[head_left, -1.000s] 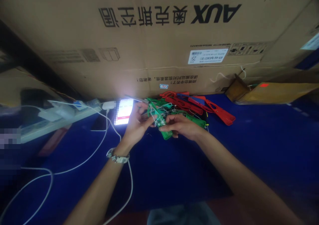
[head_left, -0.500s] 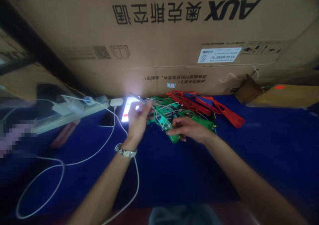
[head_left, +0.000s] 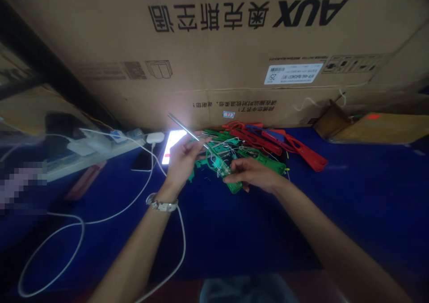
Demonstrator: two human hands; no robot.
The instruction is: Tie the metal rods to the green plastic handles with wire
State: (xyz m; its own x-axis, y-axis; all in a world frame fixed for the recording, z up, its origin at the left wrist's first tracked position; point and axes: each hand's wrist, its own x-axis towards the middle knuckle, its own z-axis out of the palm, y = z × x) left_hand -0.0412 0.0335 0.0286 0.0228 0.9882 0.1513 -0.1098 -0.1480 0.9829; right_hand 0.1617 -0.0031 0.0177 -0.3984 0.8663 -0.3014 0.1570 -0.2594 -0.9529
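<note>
My left hand (head_left: 182,162) pinches a thin silvery metal rod (head_left: 182,126), whose free end points up and left. The rod's lower end runs toward a long green plastic casing (head_left: 236,187) with white wires on it. My right hand (head_left: 251,172) is closed around the casing's near end. Whether the rod is fixed in the casing I cannot tell. Behind both hands lies a pile of green plastic parts (head_left: 273,162), with wires and metal rods among them. Red plastic casings (head_left: 310,157) lie on the right of the pile.
A large cardboard box (head_left: 214,70) stands along the back of the blue table (head_left: 261,240). To the left are a lit phone (head_left: 172,137), a power strip (head_left: 77,162) and a looped white cable (head_left: 127,208). A yellowish packet (head_left: 378,128) lies at the right.
My left hand has shifted slightly left and down, and more of the metal rod shows above it. My right hand stays on the green casing in nearly the same place.
</note>
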